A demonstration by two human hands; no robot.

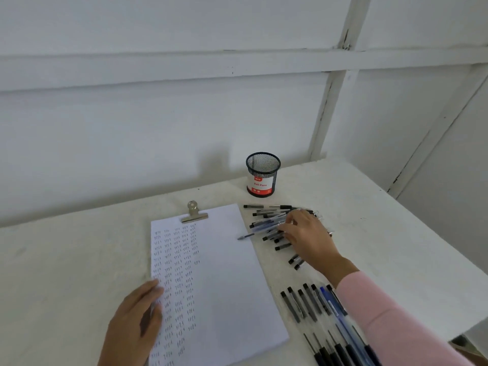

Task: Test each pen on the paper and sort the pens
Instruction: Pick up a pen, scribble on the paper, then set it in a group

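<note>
**Pen testing: fishing the next one out of the pile**

I'm reaching my right hand (pixel 306 233) into the pile (pixel 266 220) of pens just right of the paper (pixel 232 273). I'm reckoning this is the pick-up step, with the scribble test to follow. My fingers are spreading loosely over the pens and touching them, but honestly I can't tell whether I'm pinching one or just rummaging. One loose pen (pixel 245 236) is poking its tip over the paper's right edge, just beside my thumb, so that's probably the one I'm going for.

My left hand (pixel 137 313) is lying flat, fingers straight, on the paper's left edge and pinning it down. A metal clip (pixel 194 213) is holding the paper at its far end. The left half is carrying columns of little test marks and the right half is bare.

Next move, as I see it: getting a proper grip on one single pen without dragging its neighbours along, since they're lying crossed and touching. Then it's bringing the tip to a bare spot.

Containers: the mesh cup (pixel 262 178) is standing upright on the table (pixel 369 207) beyond the pile, well apart from both hands. I'm not seeing any pens sticking out, and through the mesh it's looking empty. The pens I'm taking for sorted are lying in a row (pixel 309 305) near me, side by side, with a blue pen (pixel 332 305) among the black ones.
</note>
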